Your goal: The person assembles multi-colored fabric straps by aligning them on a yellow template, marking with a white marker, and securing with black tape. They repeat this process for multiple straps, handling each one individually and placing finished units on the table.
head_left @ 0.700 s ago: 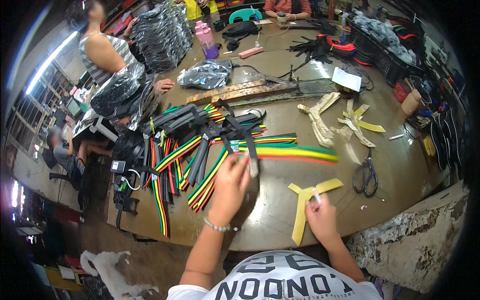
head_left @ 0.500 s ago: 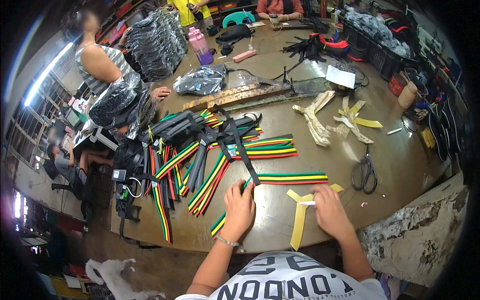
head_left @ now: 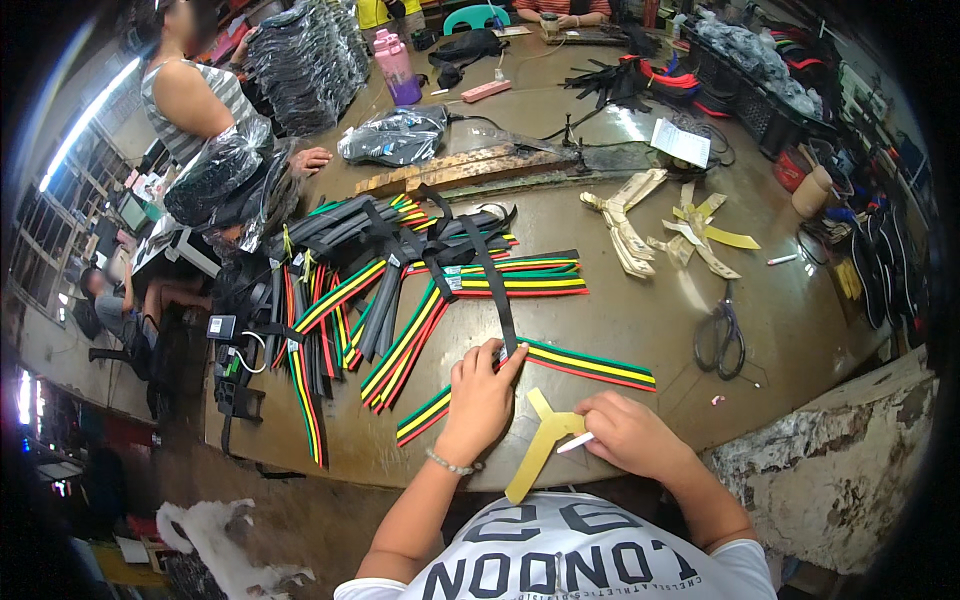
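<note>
My left hand (head_left: 480,400) has its fingertips closed on the joint of a striped strap (head_left: 590,365), where a black webbing strap (head_left: 490,270) meets two green, yellow, black and red arms. One arm runs right, and the other comes out under my hand toward the lower left. My right hand (head_left: 635,437) grips a white pen (head_left: 575,443), its end pointing left. The same fingers hold one arm of a flat yellow Y-shaped template (head_left: 540,445), tilted just above the table edge close to my shirt.
Striped straps (head_left: 410,350) lie piled to the left. Beyond my right hand are scissors (head_left: 720,338), Y-shaped pieces (head_left: 625,225) and another pen (head_left: 782,259). A wooden bar (head_left: 450,170) crosses behind. A person (head_left: 190,110) stands at left, one hand on the table.
My right hand has drawn the yellow template left and toward me, turning it. The strap's right arm now slants down to the right. My left hand stays at the joint.
</note>
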A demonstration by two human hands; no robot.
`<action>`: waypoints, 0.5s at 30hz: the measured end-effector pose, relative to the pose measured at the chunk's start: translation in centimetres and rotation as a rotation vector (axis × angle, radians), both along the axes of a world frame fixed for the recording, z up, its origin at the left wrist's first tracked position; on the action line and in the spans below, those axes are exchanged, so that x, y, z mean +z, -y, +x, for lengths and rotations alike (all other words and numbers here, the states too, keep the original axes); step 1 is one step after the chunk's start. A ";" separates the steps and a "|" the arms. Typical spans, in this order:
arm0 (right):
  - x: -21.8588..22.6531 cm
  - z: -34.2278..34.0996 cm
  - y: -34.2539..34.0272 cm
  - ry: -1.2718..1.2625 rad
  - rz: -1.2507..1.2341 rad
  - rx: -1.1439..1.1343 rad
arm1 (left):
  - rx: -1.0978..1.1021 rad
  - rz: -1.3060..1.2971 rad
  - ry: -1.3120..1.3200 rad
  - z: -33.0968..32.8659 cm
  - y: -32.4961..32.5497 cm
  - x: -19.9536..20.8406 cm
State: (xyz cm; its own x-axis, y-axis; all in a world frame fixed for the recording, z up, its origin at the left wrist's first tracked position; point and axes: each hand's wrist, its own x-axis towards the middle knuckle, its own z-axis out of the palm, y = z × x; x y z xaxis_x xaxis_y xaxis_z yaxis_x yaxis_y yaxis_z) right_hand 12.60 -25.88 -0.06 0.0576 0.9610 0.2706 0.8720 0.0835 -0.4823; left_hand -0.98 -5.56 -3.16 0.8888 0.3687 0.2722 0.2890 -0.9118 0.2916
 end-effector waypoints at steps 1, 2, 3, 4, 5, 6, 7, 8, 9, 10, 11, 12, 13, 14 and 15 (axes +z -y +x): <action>0.2 0.1 -0.4 -0.008 0.030 0.002 | -0.023 -0.052 0.045 -0.4 -0.3 0.1; 0.3 0.1 -0.8 -0.021 0.050 0.002 | 0.030 -0.222 0.108 -0.9 -0.4 0.3; 0.1 0.1 -1.6 -0.012 0.108 -0.029 | 0.075 -0.391 0.178 -1.8 -0.4 0.4; -0.3 0.0 -2.8 -0.010 0.159 -0.064 | 0.127 -0.569 0.239 -2.4 -0.6 0.6; -0.9 -0.1 -4.1 -0.011 0.204 -0.098 | 0.152 -0.583 0.280 -2.9 -0.7 0.7; -1.6 0.0 -5.6 -0.026 0.198 -0.127 | 0.170 -0.573 0.279 -3.0 -0.6 0.7; -2.3 0.2 -7.1 -0.043 0.185 -0.154 | 0.189 -0.564 0.278 -3.1 -0.3 0.6; -2.9 0.4 -8.0 -0.064 0.176 -0.182 | 0.206 -0.557 0.277 -3.2 -0.2 0.5; -3.5 0.4 -8.5 -0.059 0.165 -0.208 | 0.134 -0.352 0.256 -3.2 0.0 0.4; -4.0 0.4 -8.9 -0.058 0.158 -0.230 | 0.118 -0.325 0.247 -3.2 0.1 0.2; -4.4 0.4 -9.2 -0.062 0.146 -0.245 | 0.100 -0.292 0.238 -3.1 0.2 0.0; -4.8 0.4 -9.1 -0.045 0.157 -0.247 | 0.097 -0.254 0.238 -3.1 0.3 -0.2; -5.0 0.2 -8.8 -0.036 0.163 -0.242 | 0.085 -0.206 0.262 -3.0 0.4 -0.4; -5.1 0.1 -8.6 -0.027 0.188 -0.230 | 0.086 -0.204 0.254 -3.1 0.4 -0.6; -5.2 0.0 -8.4 -0.032 0.172 -0.245 | 0.092 -0.203 0.248 -3.1 0.4 -0.8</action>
State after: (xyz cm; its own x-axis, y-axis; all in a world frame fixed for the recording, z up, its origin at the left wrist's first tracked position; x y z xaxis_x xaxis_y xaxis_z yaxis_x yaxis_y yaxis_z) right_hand 12.57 -17.51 -5.23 0.2936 0.8574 0.4227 0.8607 -0.0448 -0.5071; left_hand -4.03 -5.92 -3.95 0.7651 0.5134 0.3887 0.2648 -0.8011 0.5368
